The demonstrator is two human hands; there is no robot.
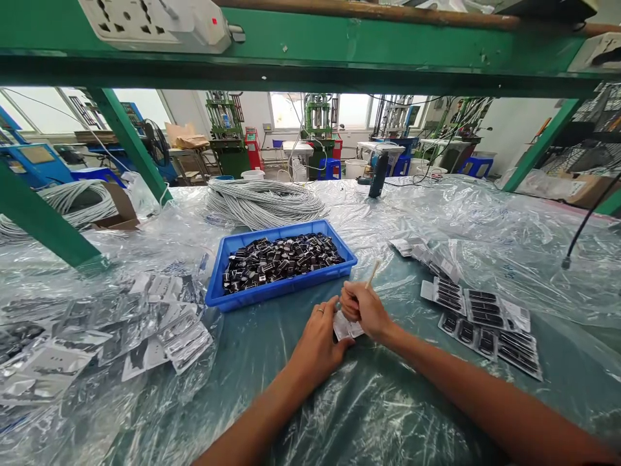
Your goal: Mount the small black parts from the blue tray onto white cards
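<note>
My left hand (pixel 317 336) grips the edge of a small clear-and-white plastic pack (pixel 343 327) lying on the table, thumb on the near side and fingers on the far side. Closed in a fist over that pack, my right hand (pixel 363 309) holds a thin pale stick (pixel 373 273) whose upper end points up and away from me. The stick's lower end is hidden by the hand. Just beyond both hands stands a blue tray (pixel 286 294) heaped with small black parts (pixel 284 259) that have shiny metal edges.
Clear bags and packs (pixel 184 336) lie in a pile at left. Blister packs with black pieces (pixel 485 309) overlap at right. Behind the tray are a cable coil (pixel 266 200) and a dark upright tool (pixel 378 175). A green frame beam (pixel 339 42) crosses overhead.
</note>
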